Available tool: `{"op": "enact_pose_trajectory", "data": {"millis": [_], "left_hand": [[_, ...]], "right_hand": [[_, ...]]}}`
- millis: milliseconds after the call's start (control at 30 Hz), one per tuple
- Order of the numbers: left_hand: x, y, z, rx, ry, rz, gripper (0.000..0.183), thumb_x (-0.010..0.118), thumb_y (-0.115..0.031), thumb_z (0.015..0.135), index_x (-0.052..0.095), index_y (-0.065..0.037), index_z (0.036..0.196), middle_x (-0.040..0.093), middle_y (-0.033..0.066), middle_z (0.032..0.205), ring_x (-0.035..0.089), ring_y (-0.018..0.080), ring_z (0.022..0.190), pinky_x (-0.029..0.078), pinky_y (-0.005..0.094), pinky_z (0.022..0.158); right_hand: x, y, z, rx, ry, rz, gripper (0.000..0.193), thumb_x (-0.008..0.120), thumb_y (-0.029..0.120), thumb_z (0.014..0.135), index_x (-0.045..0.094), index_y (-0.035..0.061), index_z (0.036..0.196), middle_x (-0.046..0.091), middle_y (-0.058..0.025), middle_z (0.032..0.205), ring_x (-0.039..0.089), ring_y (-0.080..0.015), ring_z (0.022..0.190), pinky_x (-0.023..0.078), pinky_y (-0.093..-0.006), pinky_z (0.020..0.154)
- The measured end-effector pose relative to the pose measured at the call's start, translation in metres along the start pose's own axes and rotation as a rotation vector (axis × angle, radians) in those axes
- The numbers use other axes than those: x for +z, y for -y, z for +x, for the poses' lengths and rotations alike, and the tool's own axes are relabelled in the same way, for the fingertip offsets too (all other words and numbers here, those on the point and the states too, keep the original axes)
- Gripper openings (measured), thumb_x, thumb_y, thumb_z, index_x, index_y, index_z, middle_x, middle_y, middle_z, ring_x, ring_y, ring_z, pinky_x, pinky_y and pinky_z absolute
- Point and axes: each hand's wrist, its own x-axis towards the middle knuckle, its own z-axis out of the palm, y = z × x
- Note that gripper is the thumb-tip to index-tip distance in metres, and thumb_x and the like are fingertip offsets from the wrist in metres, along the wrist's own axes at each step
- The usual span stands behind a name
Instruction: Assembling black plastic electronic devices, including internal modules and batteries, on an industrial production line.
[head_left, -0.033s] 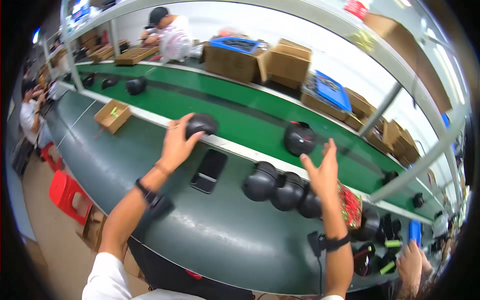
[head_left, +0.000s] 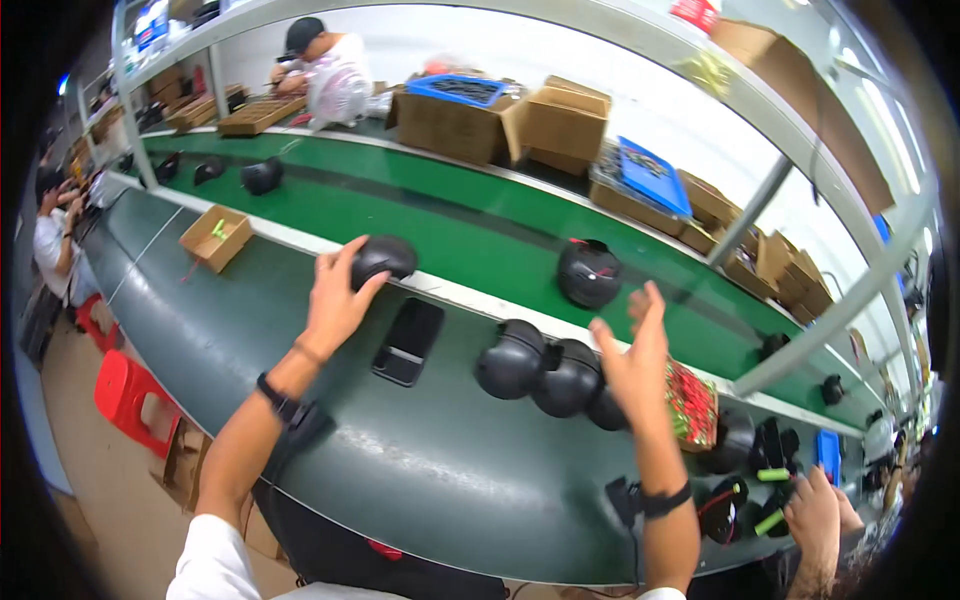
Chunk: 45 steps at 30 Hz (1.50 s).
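My left hand (head_left: pixel 338 298) is curled round the side of a black, ball-shaped shell (head_left: pixel 386 262) at the conveyor's near rail. Just right of it a dark phone (head_left: pixel 409 341) lies on the bench. My right hand (head_left: pixel 636 360) is open, fingers spread, holding nothing. Beyond its fingertips, apart from them, another black round shell (head_left: pixel 588 275) with a bit of red at its top sits on the green conveyor (head_left: pixel 470 235). Several similar shells (head_left: pixel 512 360) stand in a row along the rail, the rightmost partly hidden behind my right hand.
A box of red and green small parts (head_left: pixel 692 405) is beside my right forearm. At the right, a co-worker's hand (head_left: pixel 815 510) is near black parts and a blue tray (head_left: pixel 828 455). A small carton (head_left: pixel 216 238) sits at left. Metal posts (head_left: pixel 765 210) frame the conveyor.
The whole view has shifted slightly. My left hand and its black shell have come a little left and nearer to me. My right hand stays open, slightly nearer too.
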Motion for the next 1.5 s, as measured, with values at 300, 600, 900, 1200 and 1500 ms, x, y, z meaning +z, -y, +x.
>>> {"op": "enact_pose_trajectory", "data": {"millis": [300, 600, 900, 1200, 1500], "left_hand": [[0.019, -0.014, -0.032, -0.117, 0.025, 0.267, 0.063, 0.068, -0.053, 0.102, 0.057, -0.014, 0.15, 0.053, 0.0279, 0.132, 0.057, 0.0492, 0.117, 0.051, 0.0559, 0.1], [0.033, 0.003, -0.055, -0.003, 0.07, 0.294, 0.071, 0.064, -0.055, 0.105, 0.047, -0.02, 0.163, 0.048, 0.0278, 0.152, 0.047, 0.0486, 0.134, 0.039, 0.0572, 0.115], [0.04, 0.037, -0.048, 0.194, -0.077, 0.254, 0.059, 0.057, -0.039, 0.112, 0.047, -0.004, 0.159, 0.051, 0.0223, 0.159, 0.043, 0.039, 0.15, 0.029, 0.0505, 0.125], [0.036, 0.002, -0.058, 0.14, -0.052, -0.303, 0.044, 0.056, -0.019, 0.112, 0.052, -0.004, 0.153, 0.059, 0.0145, 0.149, 0.055, 0.0265, 0.135, 0.042, 0.0406, 0.114], [0.025, -0.052, -0.083, 0.243, -0.044, -0.658, 0.04, 0.058, -0.006, 0.107, 0.054, -0.003, 0.146, 0.063, 0.0129, 0.135, 0.059, 0.0212, 0.12, 0.044, 0.0342, 0.108]], "right_hand": [[-0.021, 0.032, -0.161, 0.059, 0.4, 0.129, 0.063, 0.081, 0.022, 0.095, 0.052, 0.0054, 0.148, 0.075, -0.0183, 0.118, 0.076, -0.0299, 0.101, 0.062, -0.0417, 0.086], [-0.022, 0.009, -0.173, -0.002, 0.656, 0.4, 0.036, 0.08, 0.019, 0.096, 0.069, 0.0046, 0.127, 0.075, -0.0091, 0.106, 0.073, -0.0185, 0.092, 0.057, -0.0331, 0.077], [-0.075, -0.015, -0.173, 0.249, -0.054, 0.464, 0.014, 0.079, 0.008, 0.096, 0.073, 0.0006, 0.107, 0.073, -0.0007, 0.09, 0.064, -0.0043, 0.081, 0.05, -0.0223, 0.07], [-0.149, -0.011, -0.223, 0.093, -0.779, -0.619, 0.074, 0.091, 0.012, 0.073, 0.056, 0.0011, 0.137, 0.051, -0.0222, 0.143, 0.047, -0.0396, 0.136, 0.038, -0.0508, 0.116], [-0.24, -0.083, -0.296, 0.664, -0.582, -0.514, 0.093, 0.098, 0.027, 0.071, 0.054, -0.0031, 0.147, 0.063, -0.0227, 0.133, 0.065, -0.0371, 0.122, 0.051, -0.0449, 0.107]]}}
